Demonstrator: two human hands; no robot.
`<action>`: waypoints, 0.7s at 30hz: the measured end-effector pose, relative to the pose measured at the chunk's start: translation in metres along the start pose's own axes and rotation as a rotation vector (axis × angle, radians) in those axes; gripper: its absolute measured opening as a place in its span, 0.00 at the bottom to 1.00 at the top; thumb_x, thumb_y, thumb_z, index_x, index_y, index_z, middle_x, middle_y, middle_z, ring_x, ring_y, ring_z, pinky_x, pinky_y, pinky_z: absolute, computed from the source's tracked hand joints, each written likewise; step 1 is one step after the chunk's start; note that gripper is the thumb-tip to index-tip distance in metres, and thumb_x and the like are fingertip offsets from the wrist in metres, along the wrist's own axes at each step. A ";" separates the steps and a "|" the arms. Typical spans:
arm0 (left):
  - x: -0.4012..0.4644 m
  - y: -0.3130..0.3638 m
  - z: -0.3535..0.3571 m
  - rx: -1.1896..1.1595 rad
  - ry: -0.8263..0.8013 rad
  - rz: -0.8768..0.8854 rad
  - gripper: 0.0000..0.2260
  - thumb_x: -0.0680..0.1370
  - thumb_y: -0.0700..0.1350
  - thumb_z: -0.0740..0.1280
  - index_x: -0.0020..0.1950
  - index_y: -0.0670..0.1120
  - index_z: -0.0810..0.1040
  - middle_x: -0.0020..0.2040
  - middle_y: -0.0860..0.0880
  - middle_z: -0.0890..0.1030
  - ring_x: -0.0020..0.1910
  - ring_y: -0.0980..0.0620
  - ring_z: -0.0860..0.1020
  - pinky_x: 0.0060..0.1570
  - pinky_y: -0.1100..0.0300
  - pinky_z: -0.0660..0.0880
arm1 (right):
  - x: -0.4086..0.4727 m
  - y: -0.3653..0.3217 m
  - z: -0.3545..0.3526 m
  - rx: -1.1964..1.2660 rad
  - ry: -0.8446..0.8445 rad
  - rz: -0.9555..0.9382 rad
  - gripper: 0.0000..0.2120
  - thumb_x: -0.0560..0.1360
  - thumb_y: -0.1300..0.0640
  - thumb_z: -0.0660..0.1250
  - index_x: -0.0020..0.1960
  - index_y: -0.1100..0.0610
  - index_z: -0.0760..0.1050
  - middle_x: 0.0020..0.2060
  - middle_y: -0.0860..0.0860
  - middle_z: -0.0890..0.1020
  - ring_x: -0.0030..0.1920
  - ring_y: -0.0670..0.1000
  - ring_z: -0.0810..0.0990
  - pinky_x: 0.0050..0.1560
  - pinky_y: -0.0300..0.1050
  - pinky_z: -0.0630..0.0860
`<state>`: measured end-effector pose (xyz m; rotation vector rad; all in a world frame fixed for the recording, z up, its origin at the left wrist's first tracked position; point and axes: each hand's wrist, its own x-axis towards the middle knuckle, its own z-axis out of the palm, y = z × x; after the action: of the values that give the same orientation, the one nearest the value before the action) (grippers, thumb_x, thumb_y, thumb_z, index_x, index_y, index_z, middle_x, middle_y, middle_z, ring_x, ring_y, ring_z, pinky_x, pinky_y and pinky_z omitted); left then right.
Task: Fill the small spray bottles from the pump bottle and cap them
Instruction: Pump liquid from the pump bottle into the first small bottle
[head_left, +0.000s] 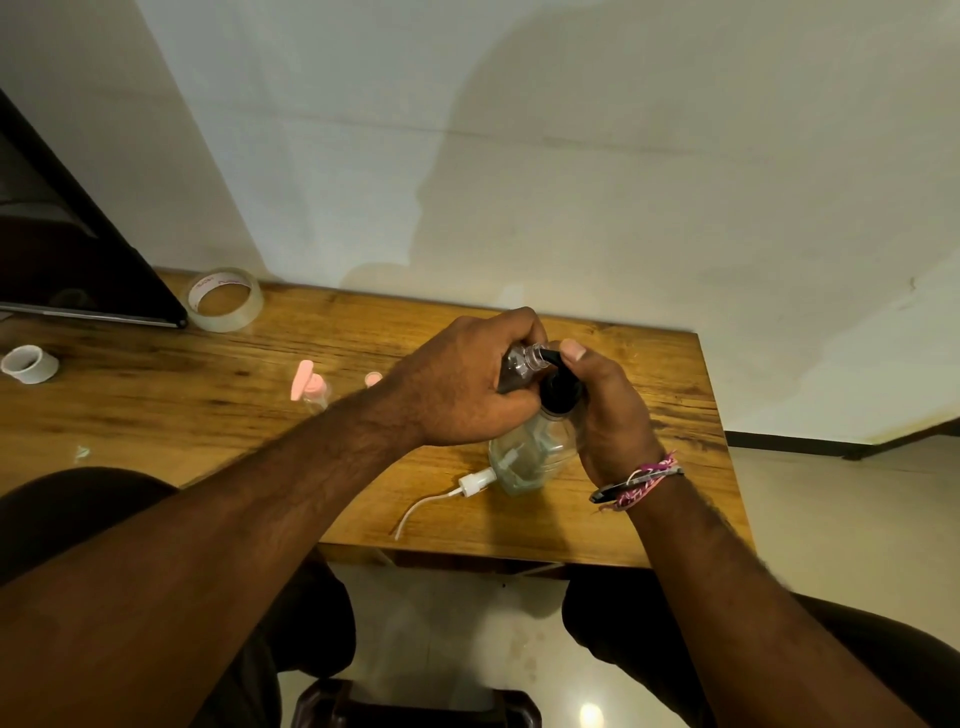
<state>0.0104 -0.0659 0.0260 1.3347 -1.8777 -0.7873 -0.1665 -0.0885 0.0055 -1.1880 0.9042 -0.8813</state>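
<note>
My left hand (462, 384) grips a small clear spray bottle (522, 361), tilted so its open neck meets the black spout. My right hand (605, 410) wraps round the black pump head (558, 389) of the clear pump bottle (524, 460), thumb up beside the spout. The pump bottle stands on the wooden table (363, 467). A white spray cap with its long dip tube (457, 493) lies on the table just left of the pump bottle's base. Further left stands another small bottle with a pink cap (310, 388); a second pink cap (372, 378) peeks out behind my left forearm.
A roll of clear tape (224, 299) lies at the back left, beside a dark laptop-like panel (78, 249). A small white tape roll (28, 364) sits at the left edge. The table's right edge and front edge are close; tiled floor lies beyond.
</note>
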 end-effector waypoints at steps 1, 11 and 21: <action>0.000 0.000 0.000 0.001 -0.001 0.000 0.11 0.73 0.41 0.75 0.52 0.49 0.78 0.40 0.55 0.82 0.38 0.55 0.81 0.34 0.57 0.77 | 0.000 0.000 0.000 -0.007 0.000 -0.012 0.21 0.73 0.36 0.69 0.48 0.53 0.88 0.50 0.60 0.87 0.56 0.62 0.84 0.66 0.71 0.73; -0.001 0.000 0.000 0.022 -0.004 -0.013 0.12 0.74 0.41 0.75 0.52 0.51 0.77 0.40 0.57 0.82 0.37 0.58 0.80 0.34 0.63 0.73 | -0.004 -0.004 0.001 -0.020 0.014 -0.036 0.19 0.75 0.38 0.68 0.48 0.53 0.88 0.48 0.58 0.88 0.53 0.59 0.85 0.60 0.60 0.76; 0.000 0.003 -0.003 0.015 0.023 0.016 0.12 0.73 0.40 0.75 0.51 0.50 0.77 0.39 0.55 0.82 0.36 0.56 0.80 0.34 0.54 0.78 | -0.004 -0.013 -0.003 0.052 -0.093 0.090 0.37 0.65 0.27 0.76 0.57 0.58 0.86 0.58 0.64 0.85 0.63 0.67 0.81 0.70 0.69 0.72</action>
<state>0.0110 -0.0657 0.0296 1.3305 -1.8778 -0.7481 -0.1719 -0.0881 0.0180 -1.1257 0.8476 -0.7666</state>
